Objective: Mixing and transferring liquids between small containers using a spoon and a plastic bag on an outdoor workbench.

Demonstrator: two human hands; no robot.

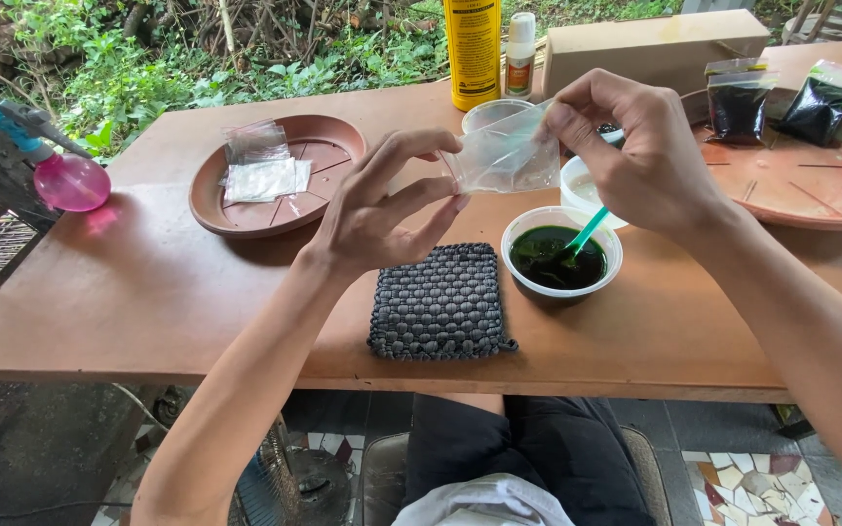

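My left hand (387, 209) and my right hand (626, 146) both pinch a small clear plastic bag (509, 156), held up above the brown table (129, 292). Below it stands a white cup (528, 229) of dark green liquid with a teal stick (589, 231) in it. A second white cup (577, 185) sits just behind, partly hidden by my right hand. A grey woven pad (440, 302) lies near the table's front edge.
A brown saucer (328, 146) at the left holds clear bags. Another saucer (801, 185) at the right holds two bags of dark matter. A yellow can (472, 49), a small bottle (520, 54), a cardboard box (650, 49) and a pink spray bottle (65, 175) stand around.
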